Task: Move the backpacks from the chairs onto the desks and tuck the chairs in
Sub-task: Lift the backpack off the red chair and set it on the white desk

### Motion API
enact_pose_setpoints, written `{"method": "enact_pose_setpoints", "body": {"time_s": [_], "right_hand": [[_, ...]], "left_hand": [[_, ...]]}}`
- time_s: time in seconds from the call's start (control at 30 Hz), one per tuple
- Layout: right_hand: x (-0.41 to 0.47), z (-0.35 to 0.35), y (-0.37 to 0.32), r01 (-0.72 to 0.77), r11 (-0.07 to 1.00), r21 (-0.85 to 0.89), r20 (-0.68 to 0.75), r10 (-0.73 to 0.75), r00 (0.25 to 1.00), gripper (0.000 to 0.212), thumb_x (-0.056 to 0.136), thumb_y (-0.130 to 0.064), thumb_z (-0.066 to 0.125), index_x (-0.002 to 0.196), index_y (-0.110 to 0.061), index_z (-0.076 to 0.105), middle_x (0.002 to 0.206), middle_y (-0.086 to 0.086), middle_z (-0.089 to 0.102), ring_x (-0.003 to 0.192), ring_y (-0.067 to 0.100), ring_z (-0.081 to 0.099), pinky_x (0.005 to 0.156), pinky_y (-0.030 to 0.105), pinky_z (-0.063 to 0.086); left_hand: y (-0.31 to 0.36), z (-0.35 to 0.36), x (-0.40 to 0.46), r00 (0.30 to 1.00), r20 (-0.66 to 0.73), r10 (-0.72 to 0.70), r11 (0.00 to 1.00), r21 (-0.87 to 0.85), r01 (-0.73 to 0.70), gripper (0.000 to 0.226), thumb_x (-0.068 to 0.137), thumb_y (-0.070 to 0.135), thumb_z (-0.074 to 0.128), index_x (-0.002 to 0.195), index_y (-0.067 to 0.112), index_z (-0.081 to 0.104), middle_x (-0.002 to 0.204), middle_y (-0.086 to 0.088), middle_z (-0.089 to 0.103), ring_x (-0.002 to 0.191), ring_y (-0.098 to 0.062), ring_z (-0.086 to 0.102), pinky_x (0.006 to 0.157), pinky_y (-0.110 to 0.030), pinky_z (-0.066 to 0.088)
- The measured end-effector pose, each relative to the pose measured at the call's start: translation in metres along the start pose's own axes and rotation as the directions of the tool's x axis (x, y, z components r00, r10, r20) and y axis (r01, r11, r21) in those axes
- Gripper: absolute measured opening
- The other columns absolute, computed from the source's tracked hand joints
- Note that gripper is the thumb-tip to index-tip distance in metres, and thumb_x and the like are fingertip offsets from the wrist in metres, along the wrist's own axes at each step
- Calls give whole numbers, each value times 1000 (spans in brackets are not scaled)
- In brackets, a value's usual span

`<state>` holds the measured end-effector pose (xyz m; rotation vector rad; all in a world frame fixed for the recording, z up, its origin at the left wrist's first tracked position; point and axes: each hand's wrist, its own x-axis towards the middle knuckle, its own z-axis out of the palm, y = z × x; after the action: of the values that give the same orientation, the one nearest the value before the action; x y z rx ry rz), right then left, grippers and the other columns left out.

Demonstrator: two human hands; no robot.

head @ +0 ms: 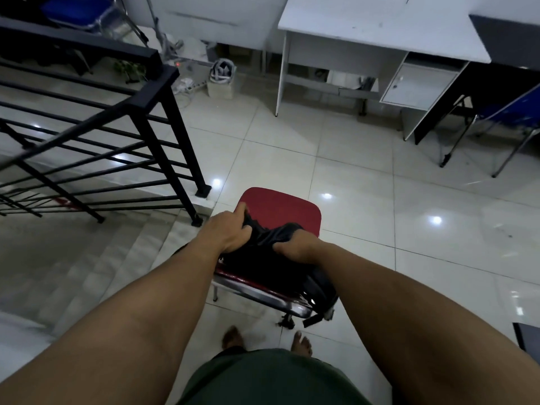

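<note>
A black backpack (263, 260) lies on a red padded chair (285, 210) with a chrome frame, right in front of me on the tiled floor. My left hand (226, 232) grips the bag's fabric at its left side, fingers curled into it. My right hand (295, 247) grips the bag's top on the right. A white desk (380, 30) stands farther back on the right, its top bare. Part of the bag hangs over the chair's near right corner.
A black metal stair railing (122, 118) and steps going down lie close on the left. A blue folding chair (508, 115) stands under a dark desk (508, 33) at far right. A small bin (220, 80) and cables sit on the floor beyond.
</note>
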<state>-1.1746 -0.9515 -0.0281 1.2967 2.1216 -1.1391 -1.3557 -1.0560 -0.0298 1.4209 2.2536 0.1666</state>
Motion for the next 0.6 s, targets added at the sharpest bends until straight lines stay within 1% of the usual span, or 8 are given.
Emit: {"method": "enact_pose_setpoints", "body": {"time_s": [0.07,0.17,0.23,0.3,0.37,0.43,0.53,0.6], "right_hand": [[6,-3,3,29,995,-92,-58,-35,998,40,87,-52,57,83,-12,62,76,3,59,65,16,57,55,27,44],[12,-5,12,34,986,-163,-119,-53,991,39,90,-51,54,97,-13,61,92,6,62,73,18,58,61,31,45],[16,-5,18,46,984,-171,-144,-71,987,44,93,-51,52,115,-14,60,109,8,63,87,23,61,71,34,48],[19,-5,20,56,988,-146,-161,-79,984,48,95,-50,50,125,-13,58,118,10,62,98,29,61,81,39,52],[22,-7,21,42,995,-95,-179,-59,982,46,96,-49,50,124,-14,59,116,9,63,98,28,62,85,42,54],[25,-10,20,19,999,-38,-196,-26,980,42,96,-47,51,118,-12,61,106,8,64,88,24,62,81,39,54],[27,-16,18,-12,999,32,-207,19,978,37,96,-44,53,104,-9,62,88,6,63,76,20,60,69,33,51],[28,-20,17,-38,997,73,-186,51,981,37,97,-43,53,98,-6,61,82,8,63,74,24,62,60,30,49]], "left_hand": [[-2,-4,4,1000,-7,20,999,-24,-20,32,86,33,38,116,26,32,70,-5,56,61,-23,54,53,-34,37],[-4,-10,13,999,2,45,997,-56,-45,37,87,27,38,123,28,29,66,-2,55,59,-20,53,51,-32,33],[-4,-12,20,996,50,67,994,-89,-62,41,88,25,38,126,32,27,75,-1,58,65,-19,56,55,-33,37],[-3,-14,28,991,104,89,991,-108,-77,46,87,23,37,129,38,24,102,-6,61,80,-24,59,67,-38,44],[-1,-14,35,988,118,100,993,-79,-91,53,84,18,38,131,40,22,125,-7,54,95,-31,54,82,-45,45],[1,-11,42,986,114,118,993,-9,-118,62,81,12,45,131,40,23,129,-6,49,99,-32,52,88,-46,45],[4,-5,54,990,69,125,992,4,-125,69,78,1,58,132,34,33,125,-2,47,99,-27,56,77,-34,46],[6,-1,61,995,23,102,994,-47,-100,63,81,0,60,134,29,41,127,-1,49,107,-24,57,79,-28,42]]}}
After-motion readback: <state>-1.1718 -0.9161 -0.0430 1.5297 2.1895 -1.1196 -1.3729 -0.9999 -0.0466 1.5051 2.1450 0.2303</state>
